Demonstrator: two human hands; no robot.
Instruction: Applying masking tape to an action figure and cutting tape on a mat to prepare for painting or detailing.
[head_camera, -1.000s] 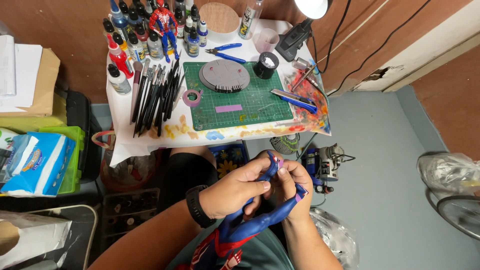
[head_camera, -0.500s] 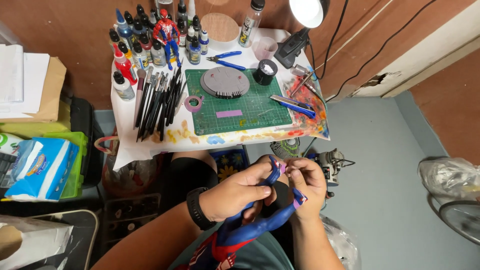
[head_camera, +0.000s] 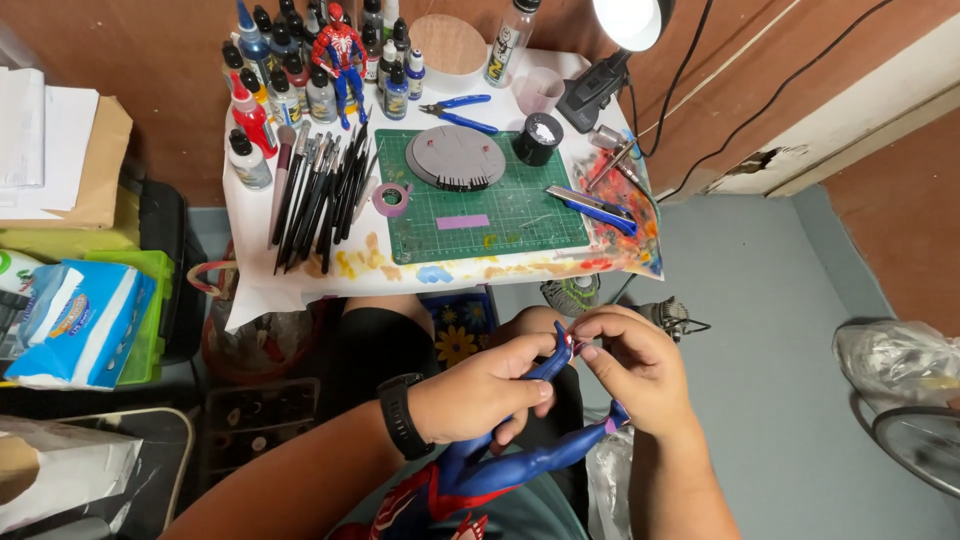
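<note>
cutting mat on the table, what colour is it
Green with a light grid, cutting mat, seen in the head view.

Glossy plastic figure, matt cutting mat

The blue figure looks smooth, shiny plastic; the green mat matt and rubbery; the round disc bare wood.

- My left hand grips the blue figure by one leg; a black watch sits on that wrist.
- My right hand pinches the tip of that leg.
- Beyond them I see a table with a green mat, a grey disc, brushes, paint bottles and a lamp.
</note>
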